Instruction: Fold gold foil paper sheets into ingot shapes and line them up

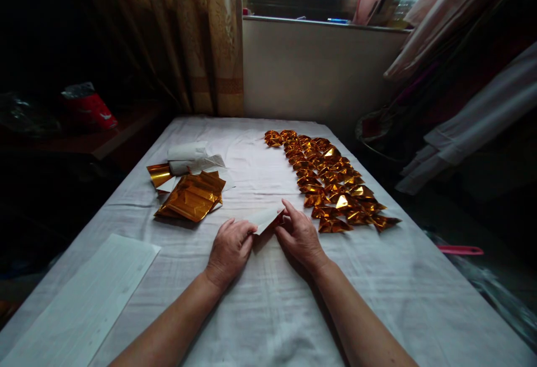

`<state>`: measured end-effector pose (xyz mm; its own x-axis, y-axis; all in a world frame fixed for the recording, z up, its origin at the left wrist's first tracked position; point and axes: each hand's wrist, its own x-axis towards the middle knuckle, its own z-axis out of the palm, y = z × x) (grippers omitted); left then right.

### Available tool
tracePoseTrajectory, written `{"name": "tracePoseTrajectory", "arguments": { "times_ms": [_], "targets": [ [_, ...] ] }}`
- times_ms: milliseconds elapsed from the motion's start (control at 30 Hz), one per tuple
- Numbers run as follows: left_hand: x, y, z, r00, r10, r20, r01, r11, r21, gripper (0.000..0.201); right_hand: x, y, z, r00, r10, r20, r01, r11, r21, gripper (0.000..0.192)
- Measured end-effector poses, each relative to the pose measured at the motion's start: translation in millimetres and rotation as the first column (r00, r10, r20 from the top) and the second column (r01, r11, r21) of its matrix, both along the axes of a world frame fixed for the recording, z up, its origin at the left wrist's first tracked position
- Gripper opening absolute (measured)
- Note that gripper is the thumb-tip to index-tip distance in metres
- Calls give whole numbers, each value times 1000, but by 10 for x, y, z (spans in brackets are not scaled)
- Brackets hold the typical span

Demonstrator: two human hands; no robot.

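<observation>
A small sheet of foil paper (265, 217), white side up with a gold edge showing, is held between both hands just above the white cloth. My left hand (230, 249) pinches its near left corner. My right hand (299, 235) grips its right side, fingers pressed on the fold. Close to my right hand lie several folded gold foil pieces (331, 179), laid in rows running toward the window. A stack of flat gold foil sheets (192, 196) lies to the left of my left hand.
The table is covered by a white cloth (268, 311). A long white paper sheet (84, 305) lies at the near left. Crumpled white wrapping (191, 159) sits behind the gold stack. Curtains and a window sill stand at the far end; hanging fabric is on the right.
</observation>
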<state>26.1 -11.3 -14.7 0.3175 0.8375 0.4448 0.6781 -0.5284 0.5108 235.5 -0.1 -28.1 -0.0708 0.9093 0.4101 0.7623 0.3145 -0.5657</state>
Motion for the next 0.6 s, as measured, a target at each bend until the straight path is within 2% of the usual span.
{"name": "tracePoseTrajectory", "arguments": {
  "times_ms": [233,367,600],
  "targets": [
    [-6,-14,31,999,5,-44,-5,1000,-16,25,9,-25,17,998,-21,55,20,1000,10,61],
    [-4,-6,27,998,43,-35,-44,999,-22,19,6,-33,29,995,-19,98,18,1000,13,60],
    [-29,29,-75,997,49,-53,-48,999,18,35,-16,-43,66,997,-11,77,10,1000,7,52]
  ]
}}
